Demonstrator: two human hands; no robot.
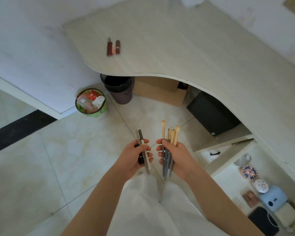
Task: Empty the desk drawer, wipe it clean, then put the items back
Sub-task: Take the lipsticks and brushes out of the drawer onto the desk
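My left hand (134,159) grips a small bundle of grey and cream cosmetic pencils (141,142) plus a dark tube. My right hand (177,155) grips several makeup brushes (170,133) with grey handles and pale bristle tips pointing away from me. Both hands are held over the tiled floor, in front of the curved pale desk (186,48). A few reddish-brown lipstick tubes (113,46) lie together on the desk's left part. The open drawer (228,150), pale wood with a small black item inside, sticks out under the desk at the right.
Under the desk stand a black-lined bin (118,89), a cardboard box (160,92) and a black box (211,114). A green bin full of rubbish (91,103) sits by the wall. A low shelf at the right holds a mug, patterned dishes and a blue gadget (273,198).
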